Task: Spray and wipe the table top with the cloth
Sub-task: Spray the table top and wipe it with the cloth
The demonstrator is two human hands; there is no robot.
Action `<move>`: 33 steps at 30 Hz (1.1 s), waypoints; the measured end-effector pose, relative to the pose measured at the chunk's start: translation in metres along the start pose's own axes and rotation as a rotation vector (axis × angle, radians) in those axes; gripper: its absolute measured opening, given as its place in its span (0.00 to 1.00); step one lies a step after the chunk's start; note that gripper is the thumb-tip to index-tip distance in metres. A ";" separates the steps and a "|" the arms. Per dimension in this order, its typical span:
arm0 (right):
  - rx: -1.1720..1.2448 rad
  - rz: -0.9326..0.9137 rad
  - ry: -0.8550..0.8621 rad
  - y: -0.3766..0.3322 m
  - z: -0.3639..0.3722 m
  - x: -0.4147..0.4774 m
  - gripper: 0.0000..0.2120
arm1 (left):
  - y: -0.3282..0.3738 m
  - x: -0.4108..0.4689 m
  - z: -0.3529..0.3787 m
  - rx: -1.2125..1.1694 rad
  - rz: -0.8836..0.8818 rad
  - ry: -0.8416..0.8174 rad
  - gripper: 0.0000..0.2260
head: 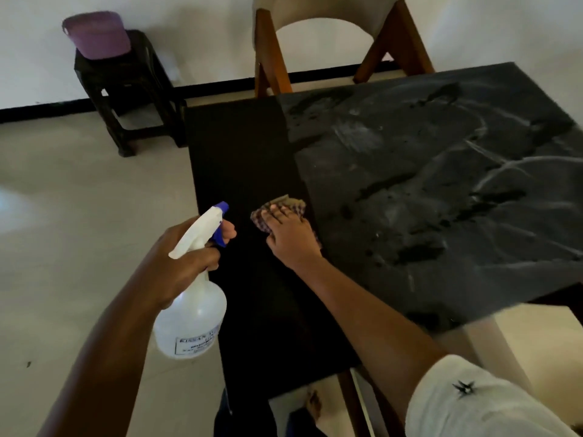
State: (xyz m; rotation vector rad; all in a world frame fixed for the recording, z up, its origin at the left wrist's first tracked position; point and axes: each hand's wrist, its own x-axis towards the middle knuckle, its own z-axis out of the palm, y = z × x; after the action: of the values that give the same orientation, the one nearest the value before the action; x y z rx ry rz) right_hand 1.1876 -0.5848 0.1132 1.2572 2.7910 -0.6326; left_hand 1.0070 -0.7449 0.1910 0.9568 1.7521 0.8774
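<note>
Head view. The left hand (186,257) is clenched around the neck of a translucent white spray bottle (192,298), one finger resting on its blue trigger; the blue nozzle points toward the far side of the tabletop (441,184). The bottle is held in the air at the tabletop's left edge, partly over the floor (63,216).

The right hand (291,234) lies palm down, fingers (277,212) spread flat, pressing a checked cloth (284,206) onto the tabletop; the cloth is bunched under the hand and shows past the fingertips. It sits at the boundary between a uniformly dark strip on the left and a greyer area on the right marked with streaks, smears and droplets.

A wooden chair (331,36) stands at the far edge. A purple tub (97,34) rests on a dark stool (126,96) by the wall.
</note>
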 end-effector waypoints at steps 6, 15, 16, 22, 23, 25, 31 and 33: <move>0.123 0.005 -0.058 -0.001 0.005 -0.126 0.22 | 0.015 -0.080 0.067 -0.137 -0.045 -0.095 0.23; 0.179 0.082 -0.327 -0.001 -0.009 -0.247 0.17 | 0.021 -0.137 0.124 -0.055 -0.110 -0.144 0.18; 0.214 0.112 -0.378 0.002 -0.015 -0.251 0.16 | 0.019 -0.139 0.129 -0.036 -0.109 -0.158 0.18; 0.944 0.648 -0.075 0.044 -0.057 -0.271 0.10 | 0.008 -0.151 0.163 0.054 -0.120 -0.223 0.20; 1.038 0.726 0.062 0.054 -0.060 -0.274 0.10 | 0.007 -0.151 0.168 0.064 -0.121 -0.232 0.20; 1.326 0.879 0.264 0.070 -0.067 -0.285 0.09 | 0.007 -0.153 0.182 0.098 -0.127 -0.252 0.20; 1.637 0.928 0.648 0.102 -0.068 -0.309 0.20 | 0.008 -0.151 0.222 0.210 -0.174 -0.149 0.07; 1.495 0.879 0.704 0.098 -0.065 -0.309 0.17 | 0.008 -0.151 0.226 0.250 -0.178 -0.081 0.06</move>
State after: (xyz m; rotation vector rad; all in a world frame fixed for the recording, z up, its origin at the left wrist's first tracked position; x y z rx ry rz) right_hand 1.4767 -0.7236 0.1932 2.9250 1.1362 -2.5926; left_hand 1.2610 -0.8411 0.1836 0.9639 1.8726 0.5074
